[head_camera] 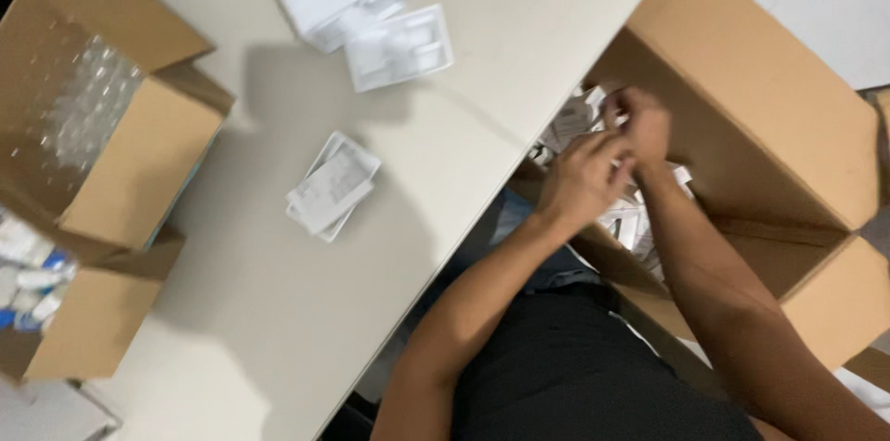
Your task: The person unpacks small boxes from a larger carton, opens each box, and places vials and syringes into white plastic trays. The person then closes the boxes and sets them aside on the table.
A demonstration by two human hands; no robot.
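Both hands deep in open cardboard box [742,79] of white packets [575,116].
Left hand [579,181] and right hand [640,121] touching, fingers curled; hold unclear.

Open table [278,311] surface stretches between the flat packets [332,186] and the cardboard boxes [111,181] at its edge; white trays [371,14] crowd the far side.

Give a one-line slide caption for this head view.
Both hands, left and right, reach together into a cardboard box of small white packets beside a white table.
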